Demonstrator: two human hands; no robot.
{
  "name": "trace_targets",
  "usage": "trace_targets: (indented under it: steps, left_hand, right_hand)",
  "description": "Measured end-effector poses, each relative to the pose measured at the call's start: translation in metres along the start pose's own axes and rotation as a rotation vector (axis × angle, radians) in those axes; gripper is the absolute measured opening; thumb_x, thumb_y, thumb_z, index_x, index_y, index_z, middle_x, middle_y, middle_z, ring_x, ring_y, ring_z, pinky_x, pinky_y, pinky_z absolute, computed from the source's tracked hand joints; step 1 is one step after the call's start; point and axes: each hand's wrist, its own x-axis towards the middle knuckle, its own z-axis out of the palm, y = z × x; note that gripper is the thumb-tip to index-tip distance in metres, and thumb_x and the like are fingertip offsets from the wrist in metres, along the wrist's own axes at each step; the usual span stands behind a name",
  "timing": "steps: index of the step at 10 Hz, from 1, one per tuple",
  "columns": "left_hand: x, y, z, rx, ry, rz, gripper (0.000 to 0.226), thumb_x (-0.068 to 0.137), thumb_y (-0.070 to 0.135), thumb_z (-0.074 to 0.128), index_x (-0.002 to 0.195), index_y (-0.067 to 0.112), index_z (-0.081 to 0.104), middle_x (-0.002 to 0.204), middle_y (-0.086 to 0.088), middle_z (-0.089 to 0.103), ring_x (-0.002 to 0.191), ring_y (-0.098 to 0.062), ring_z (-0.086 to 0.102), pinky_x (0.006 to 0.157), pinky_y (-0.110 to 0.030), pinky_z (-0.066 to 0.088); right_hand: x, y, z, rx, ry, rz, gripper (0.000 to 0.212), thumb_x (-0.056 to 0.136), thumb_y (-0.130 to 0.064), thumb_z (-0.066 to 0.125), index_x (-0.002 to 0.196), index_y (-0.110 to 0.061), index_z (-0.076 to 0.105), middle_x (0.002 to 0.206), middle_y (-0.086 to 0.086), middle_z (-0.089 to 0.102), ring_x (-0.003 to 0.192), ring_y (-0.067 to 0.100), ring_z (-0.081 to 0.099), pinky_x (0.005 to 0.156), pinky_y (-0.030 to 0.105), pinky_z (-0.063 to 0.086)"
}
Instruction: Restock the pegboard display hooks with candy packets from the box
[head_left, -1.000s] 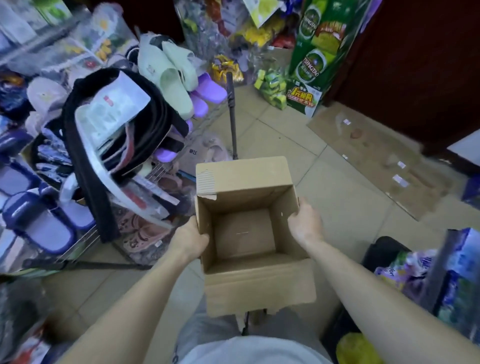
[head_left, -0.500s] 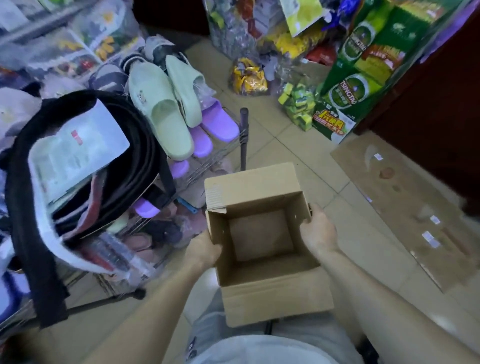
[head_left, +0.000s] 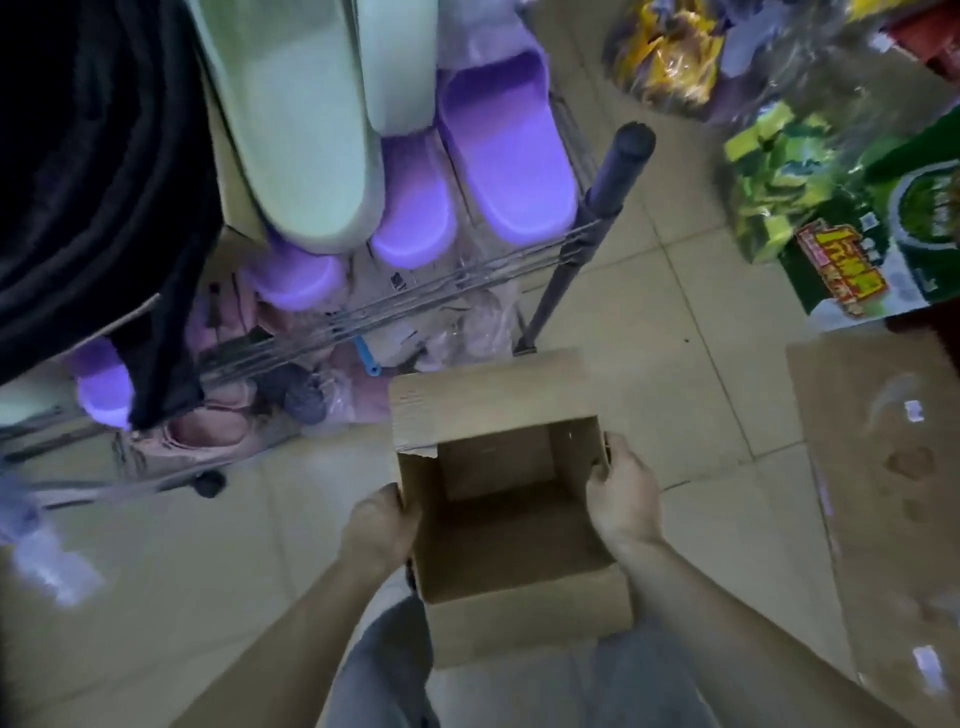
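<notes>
An open brown cardboard box (head_left: 524, 629) is held low in front of me, above the tiled floor. Its inside looks bare; I see no candy packets in it. My left hand (head_left: 382, 525) grips the box's left wall. My right hand (head_left: 626, 493) grips the right wall, fingers curled over the rim. The far flap (head_left: 488, 397) stands open, pointing away from me. No pegboard or hooks are in view.
A wire rack (head_left: 415, 296) with green and purple slippers (head_left: 498, 150) stands at the left, its black post (head_left: 597, 208) just beyond the box. Black fabric (head_left: 88, 171) hangs at far left. Green cartons (head_left: 883, 228) and snack bags (head_left: 670, 57) sit at upper right; flattened cardboard (head_left: 883, 493) lies on the floor at right.
My view has tipped further down and moved closer to the rack and floor. The box has dropped lower in the frame with both hands still on its sides. The scene looks darker.
</notes>
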Motion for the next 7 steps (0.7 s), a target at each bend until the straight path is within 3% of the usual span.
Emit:
trace_targets:
  steps: [1,2,3,4,5,6,7]
  left_hand:
    - [0.029,0.003,0.025,0.034,0.031,-0.031,0.037,0.104,0.049,0.053,0.104,0.014,0.065,0.1,-0.012,0.074,0.091,-0.033,0.073,0.082,-0.04,0.061]
    - [0.065,-0.001,0.05,0.044,0.05,-0.051,0.035,0.107,0.046,0.05,0.091,0.016,0.06,0.093,-0.009,0.07,0.083,-0.027,0.067,0.071,-0.032,0.051]
    - [0.102,-0.008,0.075,0.069,0.05,-0.075,0.04,0.108,0.045,0.047,0.101,0.011,0.066,0.099,-0.011,0.072,0.092,-0.028,0.068,0.078,-0.034,0.054]
    - [0.125,-0.021,0.096,0.09,0.039,-0.117,0.037,0.109,0.041,0.044,0.116,0.011,0.064,0.117,-0.014,0.071,0.112,-0.034,0.065,0.096,-0.043,0.054]
    - [0.14,-0.038,0.109,0.031,0.027,-0.183,0.037,0.108,0.036,0.041,0.135,0.017,0.057,0.135,-0.016,0.065,0.129,-0.038,0.056,0.106,-0.05,0.049]
    - [0.128,-0.034,0.101,-0.105,0.053,-0.164,0.046,0.11,0.035,0.041,0.153,0.02,0.044,0.146,-0.02,0.057,0.133,-0.041,0.054,0.107,-0.045,0.048]
    - [0.096,-0.022,0.076,-0.215,0.05,-0.134,0.051,0.111,0.03,0.045,0.16,0.017,0.035,0.153,-0.018,0.054,0.132,-0.037,0.057,0.096,-0.033,0.047]
  right_hand:
    - [0.049,0.019,0.034,-0.056,-0.07,-0.064,0.028,0.096,0.002,0.051,0.119,-0.009,0.062,0.101,0.013,0.07,0.083,0.026,0.06,0.07,0.03,0.043]
    - [0.09,0.031,0.063,-0.087,-0.107,-0.101,0.031,0.097,0.005,0.048,0.122,-0.007,0.063,0.103,0.016,0.071,0.084,0.027,0.061,0.073,0.024,0.041]
    - [0.123,0.036,0.083,-0.111,-0.181,-0.096,0.031,0.099,0.004,0.046,0.123,-0.007,0.062,0.093,0.011,0.067,0.078,0.023,0.058,0.07,0.026,0.044]
    - [0.144,0.042,0.095,-0.167,-0.293,-0.051,0.033,0.104,-0.005,0.041,0.13,-0.015,0.058,0.099,0.01,0.067,0.08,0.024,0.055,0.073,0.027,0.044]
    - [0.15,0.043,0.099,-0.155,-0.44,-0.005,0.039,0.109,-0.016,0.037,0.146,-0.022,0.048,0.116,0.011,0.068,0.088,0.024,0.059,0.078,0.027,0.046]
    - [0.145,0.045,0.095,-0.116,-0.509,-0.006,0.051,0.111,-0.02,0.034,0.162,-0.028,0.03,0.142,0.011,0.061,0.117,0.029,0.063,0.095,0.026,0.05]
    - [0.134,0.046,0.079,-0.097,-0.533,0.053,0.055,0.111,-0.024,0.037,0.164,-0.025,0.024,0.154,0.008,0.05,0.132,0.028,0.055,0.11,0.027,0.044]
